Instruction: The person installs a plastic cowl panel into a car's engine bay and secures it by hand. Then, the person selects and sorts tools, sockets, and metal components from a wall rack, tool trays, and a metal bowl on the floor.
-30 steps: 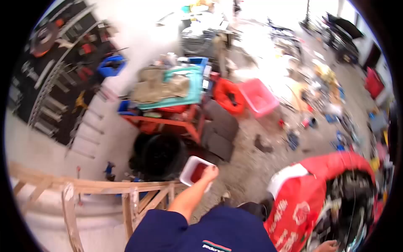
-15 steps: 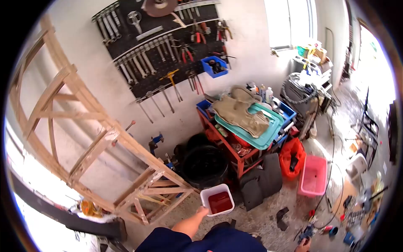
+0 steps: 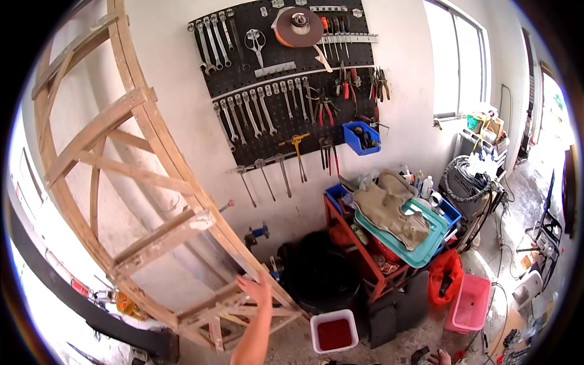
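Observation:
My left hand [image 3: 257, 290] reaches up in front of the lower part of the wooden frame [image 3: 164, 176]. Its fingers are spread and hold nothing; whether they touch the wood I cannot tell. A white square bucket [image 3: 315, 336] with dark red liquid in it stands on the floor to the right of my left forearm. At the bottom edge, partly cut off, my right hand [image 3: 439, 358] shows fingers apart, with no object visible in them. A bent dark piece [image 3: 420, 355] lies just left of that hand.
Behind the bucket are a large black tub [image 3: 322, 277] and a red cart [image 3: 377, 286] under a teal lid [image 3: 426, 243]. Black panels [image 3: 401, 310], a red bag [image 3: 446, 277] and a pink bin [image 3: 469, 304] stand to the right. Tools hang on a black pegboard [image 3: 286, 79].
My left hand has let go of the white bucket's rim and risen to the wooden frame. My right hand has moved away from a tool on the floor. The view has tilted upward.

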Demonstrator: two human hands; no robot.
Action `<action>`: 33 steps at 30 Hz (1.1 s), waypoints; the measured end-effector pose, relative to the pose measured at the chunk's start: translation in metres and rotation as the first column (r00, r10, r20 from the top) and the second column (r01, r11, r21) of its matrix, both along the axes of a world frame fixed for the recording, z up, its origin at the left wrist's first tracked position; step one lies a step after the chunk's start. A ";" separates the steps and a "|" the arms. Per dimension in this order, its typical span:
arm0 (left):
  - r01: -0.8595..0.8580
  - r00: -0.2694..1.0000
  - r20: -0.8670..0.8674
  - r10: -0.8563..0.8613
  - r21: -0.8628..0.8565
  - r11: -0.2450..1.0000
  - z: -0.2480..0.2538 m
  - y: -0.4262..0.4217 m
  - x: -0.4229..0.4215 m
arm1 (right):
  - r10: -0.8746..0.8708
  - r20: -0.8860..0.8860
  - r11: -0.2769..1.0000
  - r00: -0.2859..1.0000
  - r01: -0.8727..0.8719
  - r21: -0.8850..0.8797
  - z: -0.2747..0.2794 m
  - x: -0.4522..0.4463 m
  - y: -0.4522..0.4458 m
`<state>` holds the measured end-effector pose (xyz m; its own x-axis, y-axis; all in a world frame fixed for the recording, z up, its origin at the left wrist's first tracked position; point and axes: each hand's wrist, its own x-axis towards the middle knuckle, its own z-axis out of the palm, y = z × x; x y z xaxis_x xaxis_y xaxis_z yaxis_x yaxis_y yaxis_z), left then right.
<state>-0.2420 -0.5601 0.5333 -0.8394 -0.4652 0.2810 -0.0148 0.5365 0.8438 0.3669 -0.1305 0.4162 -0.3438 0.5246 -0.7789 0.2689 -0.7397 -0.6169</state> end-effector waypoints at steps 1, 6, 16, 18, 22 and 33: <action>-0.062 0.990 -0.128 0.061 -0.007 0.998 0.021 -0.009 -0.031 | 0.128 -0.035 0.992 0.991 -0.128 0.003 0.012 -0.025 -0.002; -0.068 0.963 -0.261 0.063 -0.011 0.998 0.101 -0.034 -0.117 | 0.173 -0.114 0.980 0.978 -0.159 0.118 0.088 -0.195 -0.018; -0.034 0.930 -0.367 -0.022 -0.146 0.989 0.008 -0.059 -0.137 | 0.678 -0.355 0.735 0.644 -0.598 0.320 0.194 -0.571 -0.036; 0.001 0.917 -0.396 -0.052 -0.126 0.992 0.000 -0.062 -0.138 | 0.746 -0.357 0.666 0.563 -0.606 0.436 0.198 -0.639 -0.038; 0.000 0.870 -0.489 -0.056 -0.114 0.994 0.007 -0.053 -0.138 | 0.766 -0.353 0.638 0.537 -0.570 0.517 0.224 -0.750 -0.047; -0.152 0.864 -0.503 0.017 -0.229 0.962 -0.018 -0.062 -0.141 | 0.861 -0.362 0.507 0.357 -0.661 0.554 0.266 -0.897 -0.099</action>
